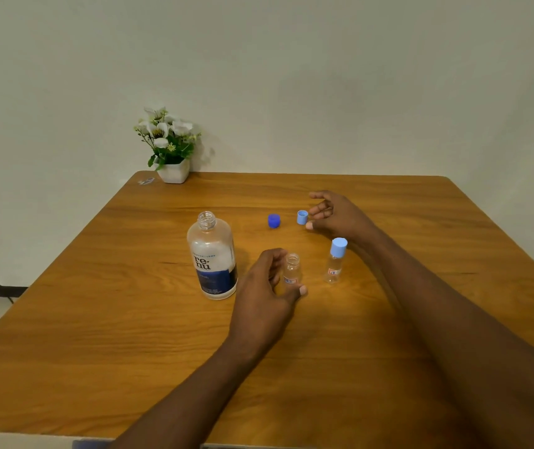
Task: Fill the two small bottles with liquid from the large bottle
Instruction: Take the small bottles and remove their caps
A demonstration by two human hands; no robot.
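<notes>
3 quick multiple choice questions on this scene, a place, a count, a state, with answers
1. Where is the flower pot? A far left corner of the table B near edge C floor
2. Loose caps on the table? A one B two C three
3. The large bottle is: A capped B open C tipped over

A: the flower pot stands at the table's far left corner.
B: a dark blue cap and a light blue cap.
B: the large bottle stands upright, neck bare.
</notes>
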